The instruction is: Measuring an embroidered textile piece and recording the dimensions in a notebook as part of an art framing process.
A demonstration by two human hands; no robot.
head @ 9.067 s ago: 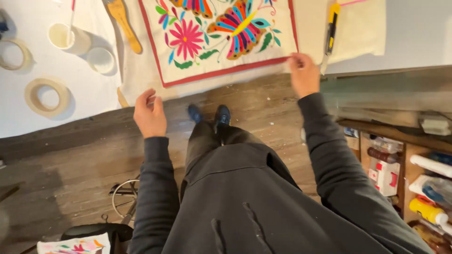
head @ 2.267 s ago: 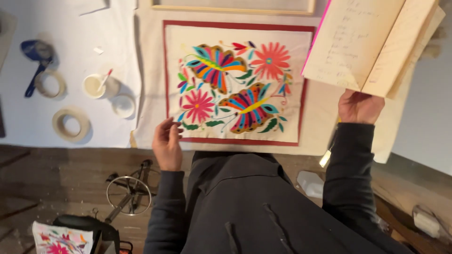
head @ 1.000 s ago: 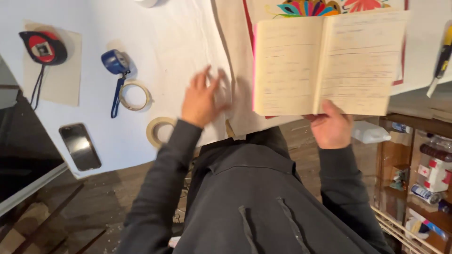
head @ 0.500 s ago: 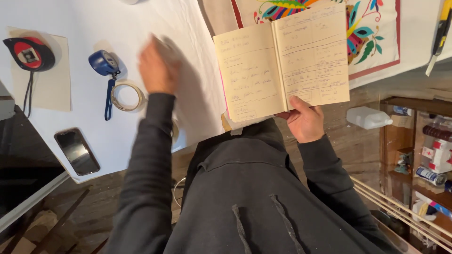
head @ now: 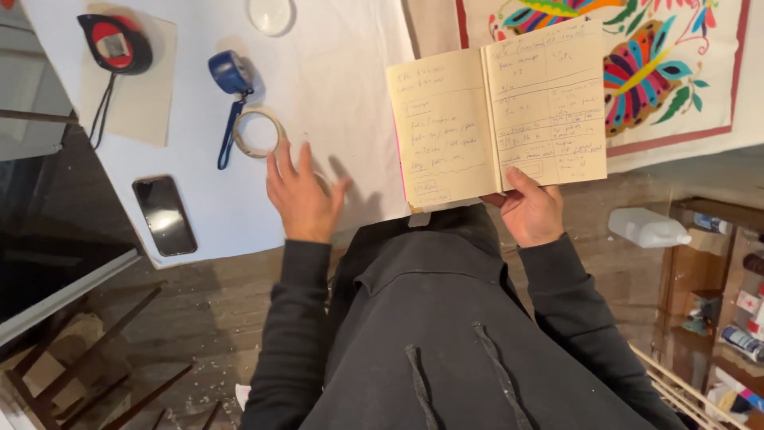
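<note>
Steady now: keep right hand (head: 532,213) gripping open notebook (head: 497,115) from below, left hand (head: 301,195), fingers spread and empty, hovering beside tape roll (head: 257,133) on counter (head: 334,80).

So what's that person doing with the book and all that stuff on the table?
The person's right hand holds an open notebook full of handwriting. Their left hand is spread over the white table, close to a roll of tape. A blue tape measure, a phone and a colourful embroidered cloth lie on the table too.
</note>
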